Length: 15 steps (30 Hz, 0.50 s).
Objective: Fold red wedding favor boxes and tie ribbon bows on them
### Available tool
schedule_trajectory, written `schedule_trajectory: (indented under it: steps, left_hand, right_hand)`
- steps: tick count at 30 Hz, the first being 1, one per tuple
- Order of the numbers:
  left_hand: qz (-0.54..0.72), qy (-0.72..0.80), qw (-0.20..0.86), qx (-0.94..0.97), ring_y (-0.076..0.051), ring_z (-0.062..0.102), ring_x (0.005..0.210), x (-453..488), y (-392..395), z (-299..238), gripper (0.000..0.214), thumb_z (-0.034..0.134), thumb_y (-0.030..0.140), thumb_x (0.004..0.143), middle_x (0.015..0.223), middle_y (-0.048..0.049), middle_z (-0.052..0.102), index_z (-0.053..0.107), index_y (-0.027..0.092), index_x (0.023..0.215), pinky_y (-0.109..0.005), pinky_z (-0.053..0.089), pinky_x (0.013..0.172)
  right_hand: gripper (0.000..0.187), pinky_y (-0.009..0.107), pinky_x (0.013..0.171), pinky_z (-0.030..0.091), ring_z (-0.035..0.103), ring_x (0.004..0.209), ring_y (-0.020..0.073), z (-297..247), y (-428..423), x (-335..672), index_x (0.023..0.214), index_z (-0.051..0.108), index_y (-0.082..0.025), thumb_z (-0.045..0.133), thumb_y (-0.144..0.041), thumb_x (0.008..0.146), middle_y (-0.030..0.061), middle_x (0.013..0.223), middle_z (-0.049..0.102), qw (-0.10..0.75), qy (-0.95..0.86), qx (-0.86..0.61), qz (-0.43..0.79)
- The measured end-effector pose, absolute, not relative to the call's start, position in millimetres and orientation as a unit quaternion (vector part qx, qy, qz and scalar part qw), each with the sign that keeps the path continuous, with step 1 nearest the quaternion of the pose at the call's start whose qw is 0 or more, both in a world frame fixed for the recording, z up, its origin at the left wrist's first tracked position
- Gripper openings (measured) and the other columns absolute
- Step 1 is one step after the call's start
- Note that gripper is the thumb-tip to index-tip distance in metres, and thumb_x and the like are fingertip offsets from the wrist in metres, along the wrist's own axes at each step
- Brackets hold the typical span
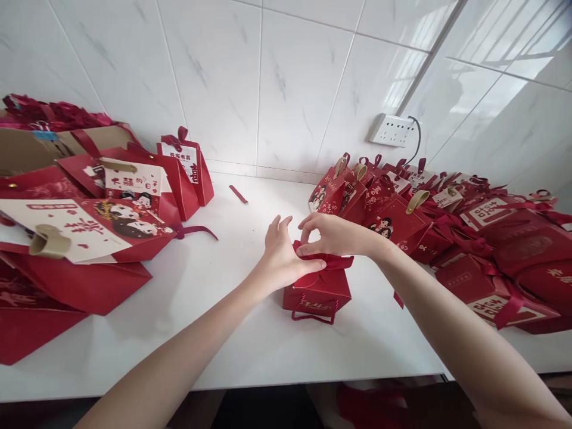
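A small red gift box (318, 292) with printed gold writing and a red cord handle (313, 318) stands on the white table. Across its top lies a dark red ribbon (340, 261), one end sticking out to the right. My left hand (283, 256) is at the box's left top edge, fingers raised and apart, its thumb resting on the lid by the ribbon. From the right, my right hand (328, 233) reaches over the top with thumb and forefinger pinched at the ribbon. Both hands partly hide the lid and the ribbon's middle.
Several red gift boxes (482, 268) crowd the right side. Larger red boxes with cards (111, 226) stack at the left, before a cardboard carton (18, 149) of ribbons. A red strip (238, 193) lies near the tiled wall, which bears a power strip (391, 130).
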<state>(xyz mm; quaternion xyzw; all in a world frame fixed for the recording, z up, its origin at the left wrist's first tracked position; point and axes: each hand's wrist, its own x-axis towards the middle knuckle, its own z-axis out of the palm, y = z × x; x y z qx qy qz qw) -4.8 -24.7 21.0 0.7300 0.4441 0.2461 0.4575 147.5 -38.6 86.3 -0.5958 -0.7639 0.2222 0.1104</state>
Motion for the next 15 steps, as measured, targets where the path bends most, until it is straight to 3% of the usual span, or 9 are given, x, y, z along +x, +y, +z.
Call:
schedule_trajectory:
  steps: [3, 7, 9, 13, 15]
  left_hand:
    - [0.224, 0.445, 0.458, 0.736, -0.030, -0.008, 0.141, -4.4, -24.1, 21.4, 0.114, 0.072, 0.057, 0.056, 0.154, -0.0079, -0.011, 0.008, 0.022, 0.144, -0.048, 0.020, 0.112]
    - [0.205, 0.438, 0.472, 0.737, -0.028, -0.017, 0.140, -3.9, -22.2, 21.6, 0.114, 0.071, 0.058, 0.056, 0.153, -0.0065, -0.016, 0.007, 0.022, 0.144, -0.051, 0.014, 0.113]
    - [0.207, 0.432, 0.480, 0.735, -0.028, -0.017, 0.140, -3.9, -21.7, 21.3, 0.113, 0.071, 0.057, 0.056, 0.153, -0.0066, -0.016, 0.009, 0.022, 0.144, -0.050, 0.014, 0.113]
    - [0.207, 0.432, 0.530, 0.700, -0.032, -0.004, 0.141, -5.1, -21.9, 21.2, 0.116, 0.074, 0.056, 0.053, 0.154, -0.0106, -0.007, 0.011, 0.021, 0.144, -0.048, 0.016, 0.113]
    - [0.212, 0.430, 0.565, 0.671, -0.035, 0.008, 0.140, -5.2, -21.9, 20.5, 0.116, 0.076, 0.055, 0.051, 0.154, -0.0126, 0.000, 0.014, 0.020, 0.143, -0.046, 0.022, 0.111]
  right_hand:
    - [0.019, 0.028, 0.074, 0.042, 0.057, 0.093, 0.0218, 84.9, -36.7, 150.8, 0.066, 0.069, -0.020, 0.063, -0.036, 0.072, 0.0048, 0.106, 0.063, 0.117, -0.761, -0.597, 0.226]
    - [0.025, 0.026, 0.054, 0.039, 0.055, 0.061, 0.0143, 74.7, -43.2, 159.0, 0.064, 0.063, -0.017, 0.059, -0.040, 0.075, 0.0045, 0.078, 0.064, 0.132, -0.688, -0.670, 0.247]
    - [0.025, 0.026, 0.054, 0.040, 0.055, 0.060, 0.0140, 67.1, -49.3, 162.2, 0.069, 0.063, -0.018, 0.060, -0.043, 0.074, 0.0043, 0.081, 0.064, 0.156, -0.661, -0.698, 0.229]
    - [0.028, 0.031, 0.073, 0.042, 0.058, 0.087, 0.0211, 52.9, -69.0, 172.0, 0.080, 0.064, -0.019, 0.060, -0.046, 0.074, 0.0076, 0.097, 0.063, 0.334, -0.597, -0.724, 0.086]
    - [0.034, 0.030, 0.069, 0.041, 0.057, 0.080, 0.0200, 45.3, -82.0, 178.9, 0.077, 0.060, -0.018, 0.056, -0.052, 0.077, 0.0072, 0.084, 0.062, 0.423, -0.521, -0.738, 0.069]
